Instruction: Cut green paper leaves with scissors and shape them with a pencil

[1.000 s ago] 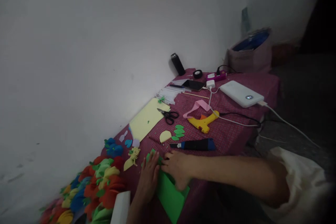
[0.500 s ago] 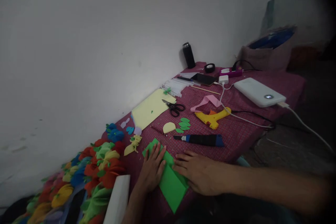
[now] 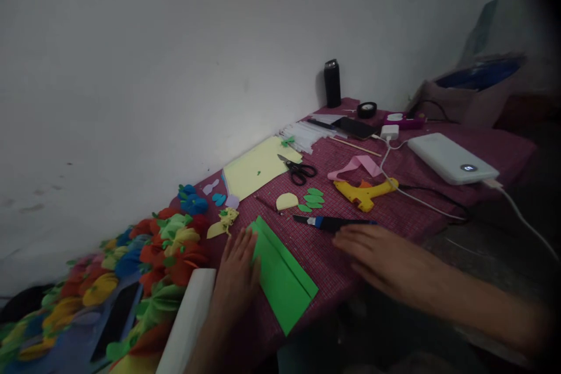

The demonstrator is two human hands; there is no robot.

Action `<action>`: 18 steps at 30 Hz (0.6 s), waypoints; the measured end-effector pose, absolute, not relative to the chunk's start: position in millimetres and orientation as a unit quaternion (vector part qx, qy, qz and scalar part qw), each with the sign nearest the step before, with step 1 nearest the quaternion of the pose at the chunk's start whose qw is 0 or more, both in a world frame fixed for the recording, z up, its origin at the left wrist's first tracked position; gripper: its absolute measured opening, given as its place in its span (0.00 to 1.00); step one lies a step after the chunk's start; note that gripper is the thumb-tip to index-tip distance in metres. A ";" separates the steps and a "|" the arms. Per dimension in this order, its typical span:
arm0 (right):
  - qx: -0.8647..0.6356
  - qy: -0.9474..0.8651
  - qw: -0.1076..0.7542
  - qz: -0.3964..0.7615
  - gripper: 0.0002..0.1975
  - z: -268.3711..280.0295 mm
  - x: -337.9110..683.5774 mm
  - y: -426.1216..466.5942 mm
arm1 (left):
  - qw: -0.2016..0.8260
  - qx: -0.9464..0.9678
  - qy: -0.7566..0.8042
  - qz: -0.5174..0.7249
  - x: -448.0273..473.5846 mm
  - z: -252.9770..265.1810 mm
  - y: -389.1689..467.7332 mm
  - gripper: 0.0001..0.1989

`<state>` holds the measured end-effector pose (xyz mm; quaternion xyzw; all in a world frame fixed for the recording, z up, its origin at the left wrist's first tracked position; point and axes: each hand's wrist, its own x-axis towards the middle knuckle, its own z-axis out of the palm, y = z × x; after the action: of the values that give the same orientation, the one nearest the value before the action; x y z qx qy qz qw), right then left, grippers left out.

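A folded sheet of green paper lies at the table's near edge, with a fold line running along its right side. My left hand rests flat at the paper's left edge, fingers stretched out. Over the near side of a utility knife is my right hand, its fingers extended and slightly blurred. It partly covers the knife's dark handle; I cannot tell whether they touch. Beyond the knife lie several green leaf cutouts and a pale yellow half-round piece.
Black scissors lie partly on pale yellow sheets. A yellow glue gun, pink strip and white power bank with cables sit at right. Colourful paper flowers and a white roll crowd the left.
My right hand has lifted off the green paper and moved right to the utility knife. My left hand has slid to the paper's left edge. The camera view has shifted slightly.
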<state>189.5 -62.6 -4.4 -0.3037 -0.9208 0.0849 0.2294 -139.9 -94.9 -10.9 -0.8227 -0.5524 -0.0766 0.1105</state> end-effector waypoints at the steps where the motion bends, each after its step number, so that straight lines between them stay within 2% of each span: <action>1: -0.333 -0.912 0.233 0.050 0.19 -10.8 190.3 -53.4 | 0.093 -0.837 -0.535 -0.067 -137.2 -7.7 -102.6 0.27; 4: -0.385 -0.898 0.213 0.005 0.19 -31.2 188.6 -30.2 | 0.001 -0.869 -0.494 0.002 -120.7 -4.3 -120.3 0.28; 8: -0.389 -0.905 0.170 0.019 0.17 -44.3 182.2 -13.4 | -0.078 -0.880 -0.467 0.039 -101.4 -10.2 -122.9 0.30; 13: -0.394 -0.900 0.174 0.060 0.23 -28.8 185.4 -18.6 | -0.088 -0.873 -0.479 0.024 -100.2 -16.9 -117.0 0.28; 18: -0.385 -0.889 0.194 0.157 0.29 -6.6 203.4 -76.8 | -0.072 -0.873 -0.483 -0.016 -100.6 -21.2 -118.7 0.26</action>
<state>203.4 -76.8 -6.6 -0.3848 -0.8886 0.1569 0.1941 -100.6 -118.7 -21.2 -0.8728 -0.4826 -0.0163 -0.0716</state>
